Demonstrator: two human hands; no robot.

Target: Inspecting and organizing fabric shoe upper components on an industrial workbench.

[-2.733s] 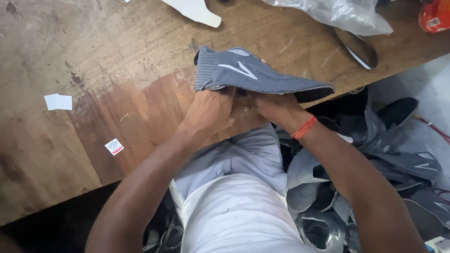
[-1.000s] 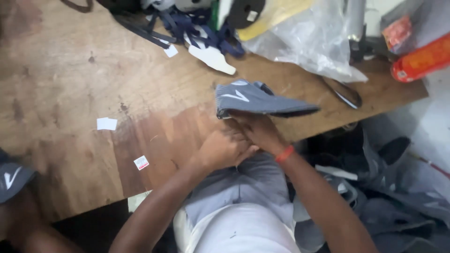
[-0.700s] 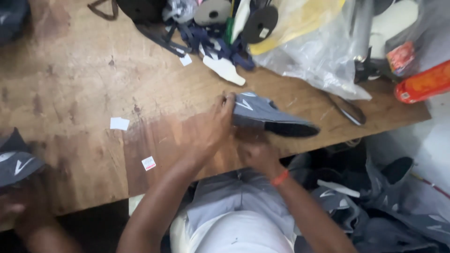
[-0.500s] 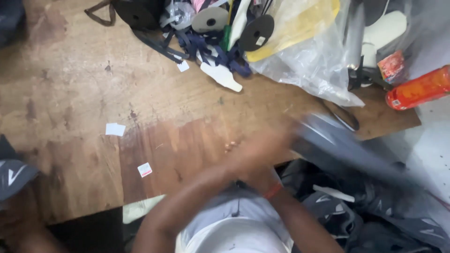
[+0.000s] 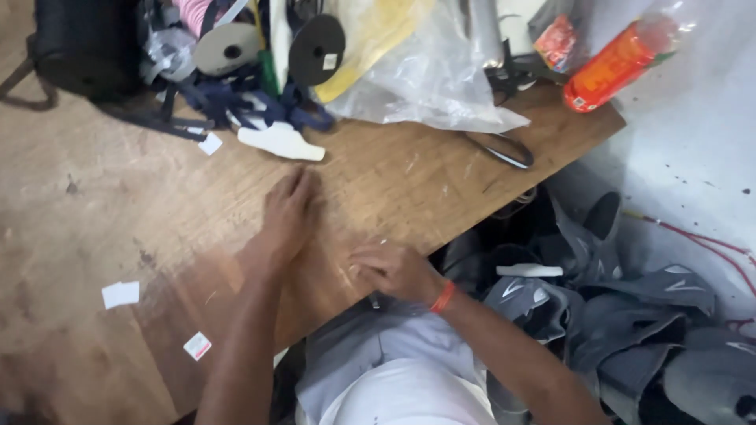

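white insole piece (image 5: 281,142) lies flat on the wooden table (image 5: 94,212), just beyond the fingertips of the left hand (image 5: 287,212) and touching the tangle of dark blue straps (image 5: 236,98) behind it. it looks thin, light and bendy, likely to flop if lifted by one end, so a pinch near its middle edge would seem the surest hold.

only one view, from the head, looking down. the left hand is stretched forward with the arm nearly straight, palm down on the wood, fingers together and relaxed, grasping nothing. the right hand (image 5: 390,270), with an orange band at the wrist, sits near the table's near edge, fingers loosely curled and knuckles up; it seems empty, though the palm is hidden.

down to the right, beside the person's lap, lies a heap of grey shoe uppers (image 5: 630,315). scissors (image 5: 496,149), a clear plastic bag (image 5: 425,79) and an orange bottle (image 5: 610,71) sit at the far side.
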